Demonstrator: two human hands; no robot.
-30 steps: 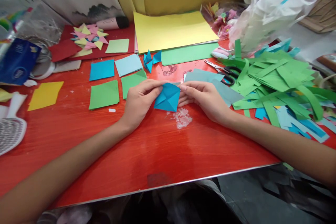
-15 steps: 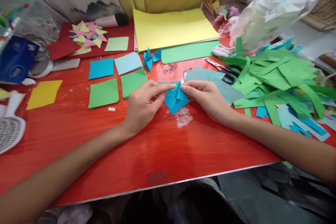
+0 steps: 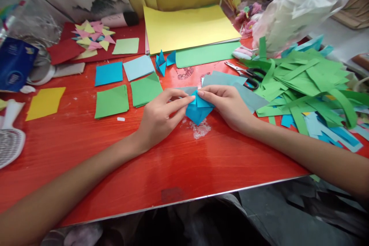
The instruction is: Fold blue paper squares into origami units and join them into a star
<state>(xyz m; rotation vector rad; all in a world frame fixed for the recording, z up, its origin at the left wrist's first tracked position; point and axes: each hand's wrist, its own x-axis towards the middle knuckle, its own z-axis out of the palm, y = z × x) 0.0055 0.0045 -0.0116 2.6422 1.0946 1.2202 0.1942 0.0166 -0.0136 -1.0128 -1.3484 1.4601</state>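
A folded blue origami paper (image 3: 198, 113) is held between my two hands over the red table (image 3: 184, 161), its point facing me. My left hand (image 3: 164, 115) pinches its upper left edge with thumb and index finger. On the other side, my right hand (image 3: 227, 103) grips the upper right corner, thumb on top. Some lower fingers of both hands are hidden. Just beyond stands a folded blue paper piece (image 3: 161, 63) with pointed flaps. Grey-blue paper sheets (image 3: 250, 98) lie behind my right hand.
Green paper squares (image 3: 112, 102), a blue square (image 3: 108, 73) and light blue squares (image 3: 138, 68) lie to the left. Black-handled scissors (image 3: 250, 75) rest beside a heap of green strips (image 3: 311, 80) on the right. A yellow sheet (image 3: 190, 29) lies at the back, a white hairbrush (image 3: 11, 138) far left.
The blue paper has shifted slightly right and its top now shows wider flaps spread sideways under my fingers. Both hands keep their pinch. The view has shifted a little.
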